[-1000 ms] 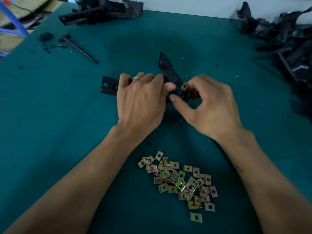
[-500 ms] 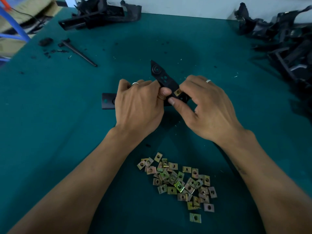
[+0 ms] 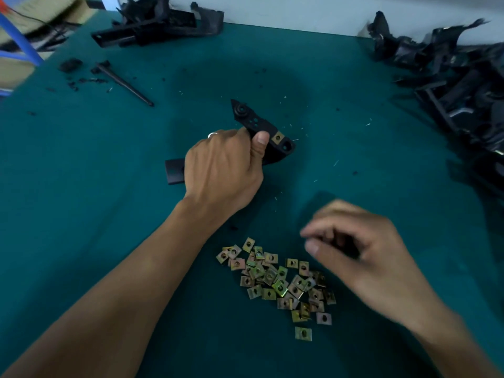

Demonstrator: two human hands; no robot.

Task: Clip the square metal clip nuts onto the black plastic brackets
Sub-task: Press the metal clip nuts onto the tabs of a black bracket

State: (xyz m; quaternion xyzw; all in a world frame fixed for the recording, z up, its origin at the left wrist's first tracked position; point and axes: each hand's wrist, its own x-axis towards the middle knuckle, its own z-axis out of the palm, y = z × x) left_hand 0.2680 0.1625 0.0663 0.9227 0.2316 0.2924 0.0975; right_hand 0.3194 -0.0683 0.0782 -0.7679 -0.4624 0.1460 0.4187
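Nearest us, the nuts [image 3: 275, 279] lie heaped on the cloth, w/ our right hand [image 3: 362, 246] just above, fingers loosely curled, holding nothing. They're prob. light, stiff, sharp-edged, so we'd pinch one by its flat sides. Farther, our left hand [image 3: 223, 170] grips the bracket [image 3: 261, 126], one nut [image 3: 278, 137] clipped on.

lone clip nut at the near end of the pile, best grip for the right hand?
Pinch the lone clip nut across two opposite edges, coming straight down from above. It lies flat on the green cloth, hole up, apart from the clip nut pile, so its sides look free for fingertips. The right hand, blurred and apparently empty, hovers nearest; the left hand grips the black bracket.
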